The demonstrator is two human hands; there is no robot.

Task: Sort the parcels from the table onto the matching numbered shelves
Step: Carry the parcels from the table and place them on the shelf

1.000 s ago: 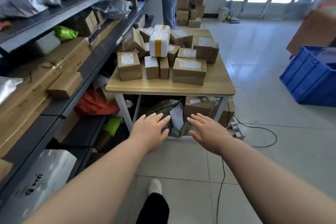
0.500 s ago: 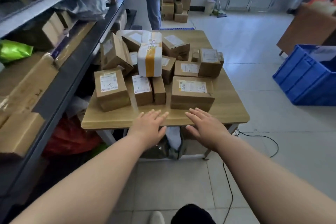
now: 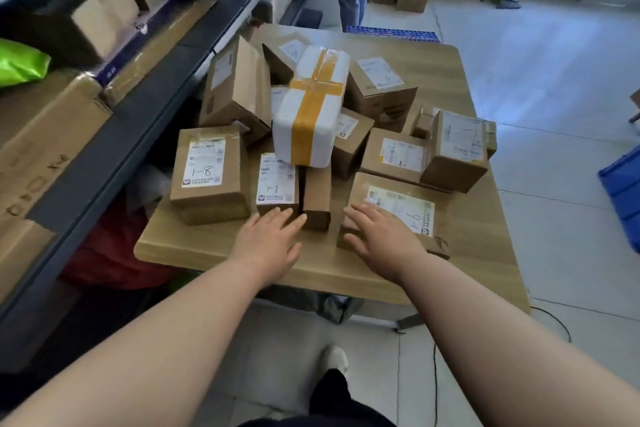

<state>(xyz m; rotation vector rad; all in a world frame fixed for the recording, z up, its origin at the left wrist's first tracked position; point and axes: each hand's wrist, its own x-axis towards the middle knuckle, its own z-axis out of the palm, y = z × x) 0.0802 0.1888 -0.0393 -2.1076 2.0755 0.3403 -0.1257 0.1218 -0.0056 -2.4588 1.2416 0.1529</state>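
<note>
Hands have reached near edge of table (image 3: 207, 248): left hand (image 3: 270, 243) touches parcel 1-7 (image 3: 277, 184), right hand (image 3: 381, 243) flat on parcel 1-6 (image 3: 401, 211). Fingers straight, gripping nothing; pickup likely next.

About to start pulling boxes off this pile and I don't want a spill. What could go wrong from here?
The white foam box sits tilted on the pile, seemingly partly on the 1-7 box at the left hand; pulling that one may topple it. The right hand touches the 1-6 box, with a taller carton crowding its far edge; lifting could knock that over. The handwritten 1-7 is rough and could be misread.
</note>
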